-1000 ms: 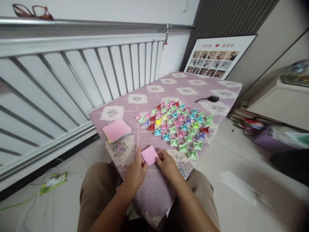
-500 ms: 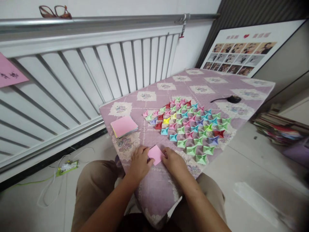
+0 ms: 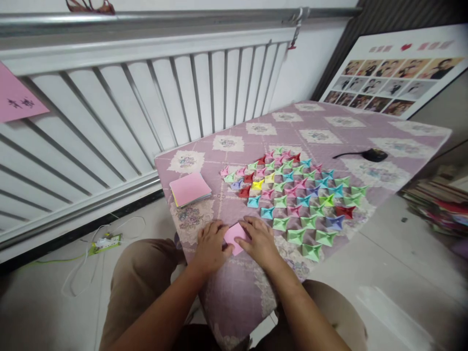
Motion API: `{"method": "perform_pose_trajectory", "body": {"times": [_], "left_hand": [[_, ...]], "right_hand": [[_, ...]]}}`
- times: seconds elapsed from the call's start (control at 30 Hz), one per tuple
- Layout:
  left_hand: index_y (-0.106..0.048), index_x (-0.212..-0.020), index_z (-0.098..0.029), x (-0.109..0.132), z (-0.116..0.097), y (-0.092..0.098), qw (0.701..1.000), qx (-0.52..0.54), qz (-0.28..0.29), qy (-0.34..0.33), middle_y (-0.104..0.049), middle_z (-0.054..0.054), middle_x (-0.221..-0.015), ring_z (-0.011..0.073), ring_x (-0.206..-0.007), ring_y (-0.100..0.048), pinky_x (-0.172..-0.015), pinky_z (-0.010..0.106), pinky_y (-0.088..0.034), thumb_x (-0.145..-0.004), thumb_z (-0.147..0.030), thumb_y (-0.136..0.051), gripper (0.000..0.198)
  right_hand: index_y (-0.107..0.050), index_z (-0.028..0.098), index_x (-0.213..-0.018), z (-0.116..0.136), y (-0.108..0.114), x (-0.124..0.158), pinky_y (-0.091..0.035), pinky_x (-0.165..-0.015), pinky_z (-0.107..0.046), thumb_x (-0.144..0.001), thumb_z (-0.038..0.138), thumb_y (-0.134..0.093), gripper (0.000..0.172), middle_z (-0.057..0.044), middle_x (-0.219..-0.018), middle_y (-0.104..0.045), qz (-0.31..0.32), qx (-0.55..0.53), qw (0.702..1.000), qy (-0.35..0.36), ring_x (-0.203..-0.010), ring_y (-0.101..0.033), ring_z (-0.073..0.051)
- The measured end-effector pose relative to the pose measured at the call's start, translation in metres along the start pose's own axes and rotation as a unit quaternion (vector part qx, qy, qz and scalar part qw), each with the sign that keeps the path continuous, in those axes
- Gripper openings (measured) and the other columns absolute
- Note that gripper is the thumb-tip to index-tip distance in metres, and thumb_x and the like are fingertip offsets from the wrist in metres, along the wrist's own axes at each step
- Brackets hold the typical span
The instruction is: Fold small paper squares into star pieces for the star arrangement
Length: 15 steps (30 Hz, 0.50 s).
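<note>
Head view: a small, flat square of pink paper [image 3: 234,237] lies on the lilac, floral-patterned tablecloth [image 3: 244,287], between the left hand [image 3: 212,247] and the right hand [image 3: 259,242]. Relative to the left hand, the square is to the right; relative to the right hand, to the left. Both hands touch it, so neither is clearly nearer; the right covers more of it. The square sits corner-on to the person, with no distinct long axis. Left hand: curled narrow, holding the left side. Right hand: narrow, holding the right side, thumb on the upper face. Writing: the pink paper sheet [image 3: 22,100] at far left bears dark handwritten characters, not reliably legible. The white photo display board [image 3: 393,73] carries blurred pink characters flanking a red heart [image 3: 406,47]. No brand or label is readable.
</note>
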State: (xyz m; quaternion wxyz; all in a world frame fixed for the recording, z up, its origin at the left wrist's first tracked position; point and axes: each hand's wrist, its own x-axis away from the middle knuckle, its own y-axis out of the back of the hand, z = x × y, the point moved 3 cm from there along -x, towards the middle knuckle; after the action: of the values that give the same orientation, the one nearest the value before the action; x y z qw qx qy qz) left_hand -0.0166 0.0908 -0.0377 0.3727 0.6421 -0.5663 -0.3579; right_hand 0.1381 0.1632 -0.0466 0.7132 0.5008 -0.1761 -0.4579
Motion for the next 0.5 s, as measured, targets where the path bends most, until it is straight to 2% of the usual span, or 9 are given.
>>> {"method": "perform_pose_trajectory", "body": {"times": [0.33,0.5], "left_hand": [[-0.055,-0.12,-0.027,-0.0019,0.001,0.0,1.0,0.009,0.007,0.013,-0.048,0.006,-0.135,0.0277,-0.126,-0.036,-0.104,0.047,-0.022,-0.074,-0.031,-0.064,0.047],[-0.051,-0.126,-0.026,-0.0017,0.0029,-0.0005,1.0,0.019,0.017,0.014,-0.046,0.007,-0.136,0.0277,-0.128,-0.035,-0.105,0.046,-0.021,-0.073,-0.031,-0.065,0.055]], "right_hand": [[-0.062,0.027,-0.106,-0.0015,0.0011,-0.0014,-0.028,-0.094,-0.043,-0.078,0.034,-0.062,0.028,-0.006,-0.124,-0.059,-0.028,-0.057,0.998,-0.004,-0.117,-0.049,-0.026],[-0.062,0.024,-0.085,-0.0006,0.0028,0.0005,-0.028,-0.092,-0.042,-0.08,0.031,-0.061,0.009,-0.006,-0.12,-0.061,-0.042,-0.068,0.997,0.013,-0.114,-0.05,-0.025]]}}
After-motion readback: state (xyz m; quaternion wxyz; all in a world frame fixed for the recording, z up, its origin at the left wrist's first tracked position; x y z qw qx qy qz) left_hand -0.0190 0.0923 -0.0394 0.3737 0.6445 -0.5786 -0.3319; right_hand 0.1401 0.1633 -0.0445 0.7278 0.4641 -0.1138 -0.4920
